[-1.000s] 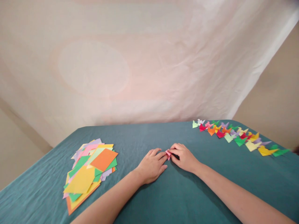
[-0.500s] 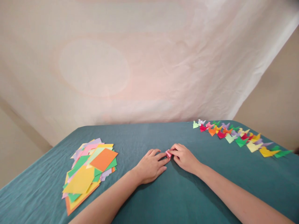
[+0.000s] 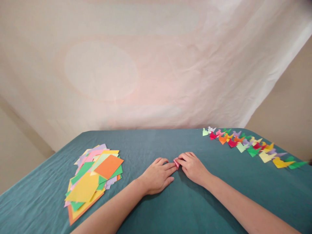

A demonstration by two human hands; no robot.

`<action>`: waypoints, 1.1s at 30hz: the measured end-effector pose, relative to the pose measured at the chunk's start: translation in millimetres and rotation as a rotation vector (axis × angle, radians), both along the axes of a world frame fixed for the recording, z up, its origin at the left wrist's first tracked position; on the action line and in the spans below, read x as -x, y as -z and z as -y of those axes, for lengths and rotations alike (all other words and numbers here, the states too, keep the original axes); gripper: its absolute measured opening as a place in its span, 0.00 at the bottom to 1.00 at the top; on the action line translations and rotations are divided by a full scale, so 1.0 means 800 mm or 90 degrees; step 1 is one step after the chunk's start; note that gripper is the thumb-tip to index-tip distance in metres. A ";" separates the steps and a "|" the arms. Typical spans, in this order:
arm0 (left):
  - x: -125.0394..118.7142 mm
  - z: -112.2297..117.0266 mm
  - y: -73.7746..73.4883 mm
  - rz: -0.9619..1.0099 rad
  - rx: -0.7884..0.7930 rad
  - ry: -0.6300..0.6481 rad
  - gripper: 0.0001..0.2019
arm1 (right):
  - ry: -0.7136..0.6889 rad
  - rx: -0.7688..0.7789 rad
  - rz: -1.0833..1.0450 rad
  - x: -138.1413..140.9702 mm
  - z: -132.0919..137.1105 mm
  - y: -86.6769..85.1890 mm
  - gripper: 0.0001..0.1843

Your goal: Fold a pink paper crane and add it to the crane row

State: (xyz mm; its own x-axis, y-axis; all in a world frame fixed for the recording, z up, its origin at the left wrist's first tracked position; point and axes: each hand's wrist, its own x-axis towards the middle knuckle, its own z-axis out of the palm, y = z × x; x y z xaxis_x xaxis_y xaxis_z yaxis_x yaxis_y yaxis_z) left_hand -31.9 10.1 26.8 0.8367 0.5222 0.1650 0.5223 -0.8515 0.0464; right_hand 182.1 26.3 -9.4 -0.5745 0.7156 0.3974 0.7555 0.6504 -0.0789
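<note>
A small folded piece of pink paper (image 3: 176, 163) lies on the teal cloth between my two hands. My left hand (image 3: 158, 176) rests low on the table with its fingers stretched out and apart, the fingertips touching the paper's left side. From the right, my right hand (image 3: 193, 167) pinches the paper's edge between thumb and fingers. Fingertips cover part of the paper, so its exact folds are hard to make out.
On the left is a loose pile of coloured paper sheets (image 3: 84, 188). Several folded paper birds (image 3: 266, 156) stand in rows along the right far edge. The teal tablecloth (image 3: 151, 143) runs back to a pale hanging sheet (image 3: 158, 81).
The fingers have shifted slightly on the pink paper, and more of its narrow folded shape shows. My right hand sits a little lower in view; the camera has tilted slightly.
</note>
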 end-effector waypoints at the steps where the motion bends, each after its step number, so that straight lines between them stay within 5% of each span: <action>1: 0.000 0.000 0.000 0.003 0.004 0.002 0.21 | -0.001 0.002 0.004 0.000 0.000 -0.001 0.16; 12: 0.003 -0.003 -0.001 0.100 0.089 0.110 0.15 | -0.007 0.017 0.043 0.003 0.003 -0.010 0.12; 20: 0.008 -0.016 0.008 0.200 0.083 -0.051 0.15 | -0.015 0.020 0.091 0.004 0.008 -0.019 0.12; 33: 0.001 -0.016 0.015 0.057 0.028 -0.092 0.21 | 0.002 0.002 0.128 0.010 0.011 -0.019 0.12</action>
State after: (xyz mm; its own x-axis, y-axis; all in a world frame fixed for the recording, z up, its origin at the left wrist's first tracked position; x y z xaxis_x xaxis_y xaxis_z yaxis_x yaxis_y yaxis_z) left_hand -32.6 23.1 14.5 0.7351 0.6445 0.2103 0.6314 -0.7638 0.1341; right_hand 174.4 17.2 6.0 -0.6402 0.7181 0.2730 0.7580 0.6483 0.0724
